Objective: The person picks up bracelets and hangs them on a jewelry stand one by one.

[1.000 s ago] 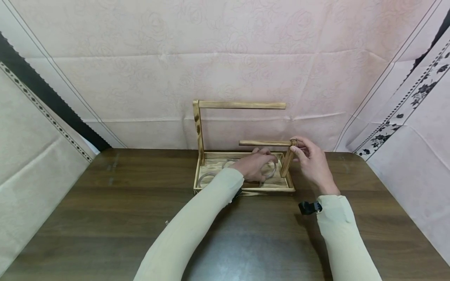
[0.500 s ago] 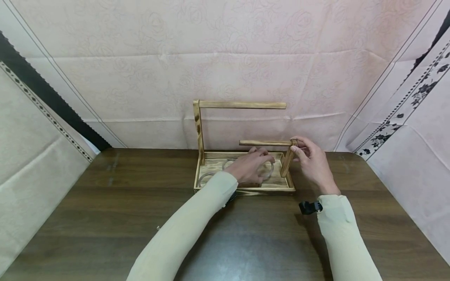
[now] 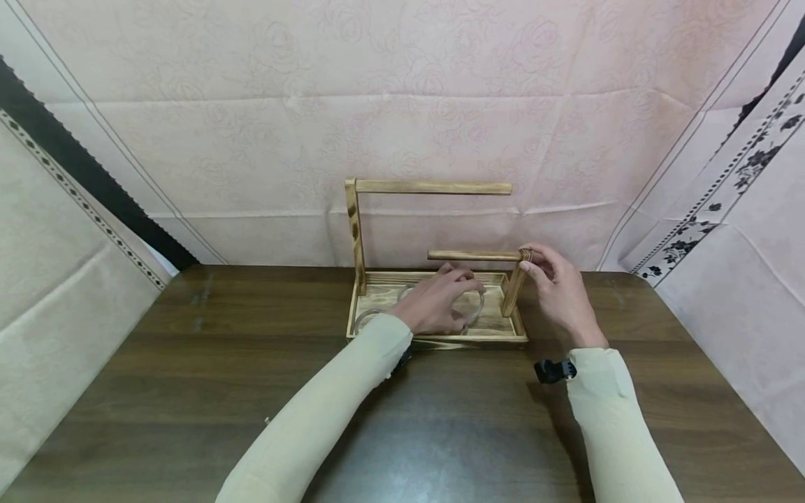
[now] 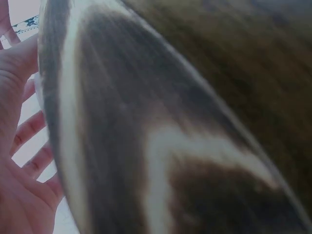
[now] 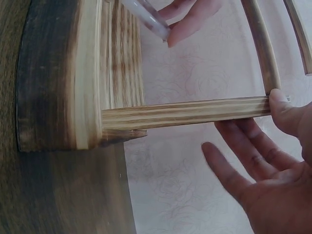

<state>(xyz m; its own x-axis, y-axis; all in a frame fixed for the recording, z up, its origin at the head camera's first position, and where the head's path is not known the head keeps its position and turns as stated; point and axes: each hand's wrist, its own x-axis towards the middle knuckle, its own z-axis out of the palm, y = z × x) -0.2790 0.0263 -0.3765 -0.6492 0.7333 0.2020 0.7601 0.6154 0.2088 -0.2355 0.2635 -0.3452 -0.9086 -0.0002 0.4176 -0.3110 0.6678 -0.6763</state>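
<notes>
My left hand (image 3: 434, 304) is over the wooden tray (image 3: 468, 341) of a small two-armed rack. It pinches a clear, ring-shaped bangle (image 3: 481, 309) between thumb and fingers; in the right wrist view, the pale bangle (image 5: 151, 19) shows at its fingertips. Another bangle (image 3: 365, 318) lies at the tray's left end, and part of one more (image 3: 404, 290) shows behind the hand. My right hand (image 3: 562, 297) grips the top of the short right post (image 5: 195, 112), where a horizontal bar (image 3: 472, 256) joins it. The left wrist view is mostly filled by the tray's blurred side.
A taller post (image 3: 355, 237) at the tray's left carries a long upper bar (image 3: 434, 188) pointing right, with a free right end. The rack stands near the back edge of the brown wooden table (image 3: 251, 363). A pale patterned cloth (image 3: 402, 105) hangs behind.
My left hand has shifted left over the tray, carrying the bangle with it. The right hand keeps the same hold on the short post.
</notes>
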